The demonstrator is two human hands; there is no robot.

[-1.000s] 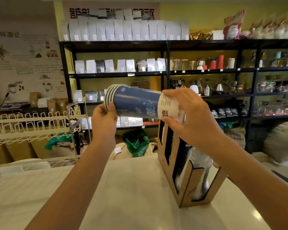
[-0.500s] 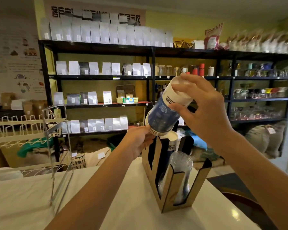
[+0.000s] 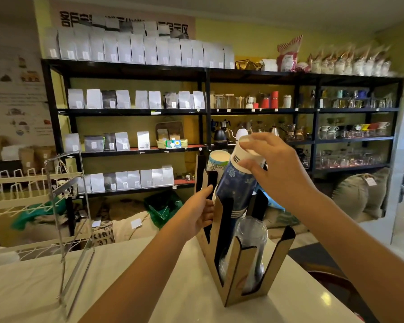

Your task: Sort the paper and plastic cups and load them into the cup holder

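Observation:
A wooden cup holder [image 3: 233, 264] with several upright slots stands on the white counter [image 3: 149, 287]. My right hand [image 3: 273, 169] grips the white base end of a stack of blue paper cups [image 3: 236, 185], which leans rim-down into the middle slot. My left hand [image 3: 200, 213] rests against the holder's left side near the stack's rims. Clear plastic cups [image 3: 251, 241] sit stacked in the front slot. Another paper cup stack [image 3: 217, 160] pokes up from the back slot.
A clear acrylic stand [image 3: 72, 220] stands at the counter's left. A white wire rack [image 3: 21, 190] is further left. Black shelving [image 3: 196, 108] with bags, jars and kettles fills the back wall. Sacks lie on the floor beyond the counter.
The blue stack has swung from lying level in both hands to rim-down, and has dropped into the holder's middle slot. My left hand has shifted from the rims to the holder's side.

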